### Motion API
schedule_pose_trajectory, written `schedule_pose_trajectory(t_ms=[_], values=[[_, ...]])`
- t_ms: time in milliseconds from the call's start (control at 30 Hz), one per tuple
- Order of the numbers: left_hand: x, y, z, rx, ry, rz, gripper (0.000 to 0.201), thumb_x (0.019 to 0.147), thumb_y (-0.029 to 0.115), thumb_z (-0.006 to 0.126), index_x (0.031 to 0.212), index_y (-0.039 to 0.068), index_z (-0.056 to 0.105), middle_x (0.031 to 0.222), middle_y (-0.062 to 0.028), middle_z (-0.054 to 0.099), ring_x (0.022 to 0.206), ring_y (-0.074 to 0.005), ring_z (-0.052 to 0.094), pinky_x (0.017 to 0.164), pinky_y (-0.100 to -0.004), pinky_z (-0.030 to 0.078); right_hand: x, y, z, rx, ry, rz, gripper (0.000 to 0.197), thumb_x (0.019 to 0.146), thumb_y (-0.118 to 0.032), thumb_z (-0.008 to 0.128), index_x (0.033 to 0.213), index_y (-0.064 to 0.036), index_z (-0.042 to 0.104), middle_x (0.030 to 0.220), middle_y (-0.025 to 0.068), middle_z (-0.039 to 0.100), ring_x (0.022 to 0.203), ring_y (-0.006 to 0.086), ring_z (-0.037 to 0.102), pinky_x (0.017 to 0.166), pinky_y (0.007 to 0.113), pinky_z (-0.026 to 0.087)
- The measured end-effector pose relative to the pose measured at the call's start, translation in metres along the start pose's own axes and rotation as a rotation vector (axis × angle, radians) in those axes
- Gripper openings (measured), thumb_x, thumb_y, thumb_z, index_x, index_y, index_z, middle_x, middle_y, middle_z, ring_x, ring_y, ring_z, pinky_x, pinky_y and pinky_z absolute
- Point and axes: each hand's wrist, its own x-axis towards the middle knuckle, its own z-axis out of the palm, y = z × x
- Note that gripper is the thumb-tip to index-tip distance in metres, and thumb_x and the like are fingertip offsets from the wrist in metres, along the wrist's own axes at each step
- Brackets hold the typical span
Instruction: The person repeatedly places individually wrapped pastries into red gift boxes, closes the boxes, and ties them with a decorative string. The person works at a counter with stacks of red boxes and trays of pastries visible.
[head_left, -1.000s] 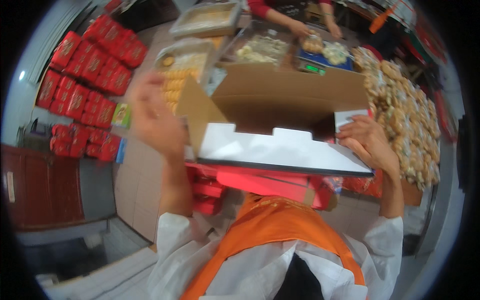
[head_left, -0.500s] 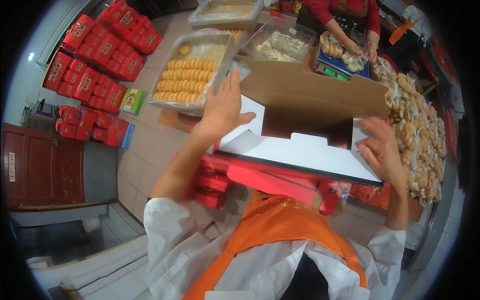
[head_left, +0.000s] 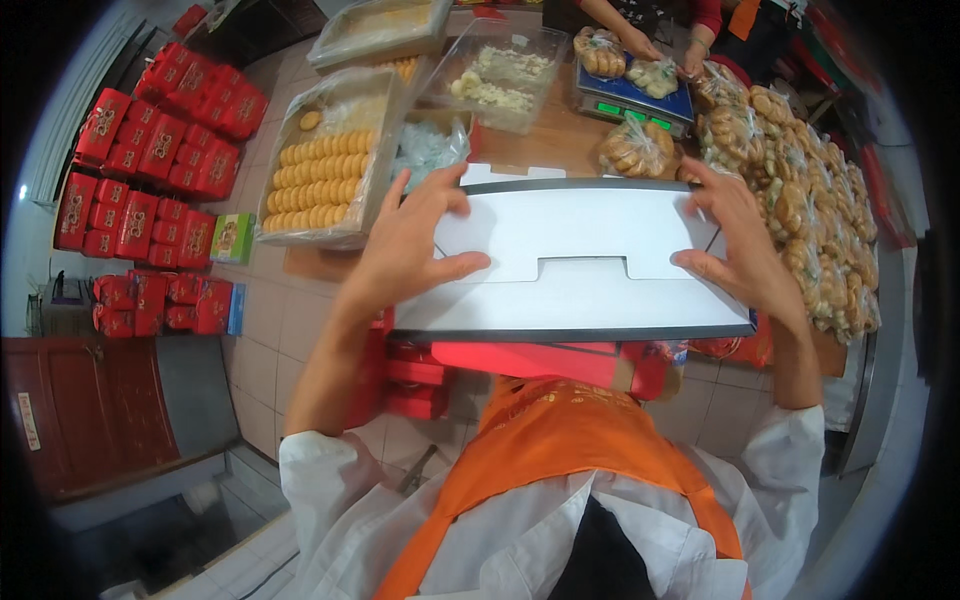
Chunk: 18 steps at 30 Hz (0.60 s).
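Box (head_left: 585, 302) between left hand (head_left: 410, 238) and right hand (head_left: 738, 240) looks light, stiff, creasable; best held by ends. Both hands spread, thumbs inward, no pinch visible.

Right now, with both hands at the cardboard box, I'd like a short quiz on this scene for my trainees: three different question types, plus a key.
1. Multiple choice: what colour is the box panel facing up between the left hand and the right hand? A brown, B white, C red.
2. True or false: the digital scale stands on the box panel.
3. Count: how many long rows of round biscuits lie in the plastic-lined tray?

Key:
1. B, white.
2. False; it stands on the wooden table, beyond the box panel.
3. Four, with one lone biscuit set apart from them.
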Motion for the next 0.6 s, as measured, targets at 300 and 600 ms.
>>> schedule_pose_trajectory(t_ms=[300, 600], values=[[0.007, 0.013, 0.002, 0.329, -0.222, -0.064, 0.073, 0.076, 0.03, 0.062, 0.138, 0.01, 0.027, 0.137, -0.0118, 0.036, 0.126, -0.0289, 0.032, 0.105, -0.0502, 0.017, 0.024, -0.018, 0.001, -0.211, -0.215, -0.022, 0.075, 0.07, -0.022, 0.07, 0.134, -0.0094, 0.033, 0.126, 0.0144, 0.043, 0.116, 0.031, 0.04, 0.099, 0.041, 0.027], [-0.038, 0.0, 0.002, -0.714, 0.118, -0.581, 0.052, 0.089, 0.029, 0.052, 0.127, -0.004, 0.04, 0.119, -0.0111, 0.051, 0.107, -0.0168, 0.046, 0.091, -0.026, 0.035, -0.034, 0.034, -0.008, 0.496, 0.014, 0.504, 0.061, 0.088, -0.03, 0.051, 0.138, -0.0047, 0.026, 0.139, 0.0165, 0.031, 0.126, 0.0228, 0.032, 0.103, 0.032, 0.024]])
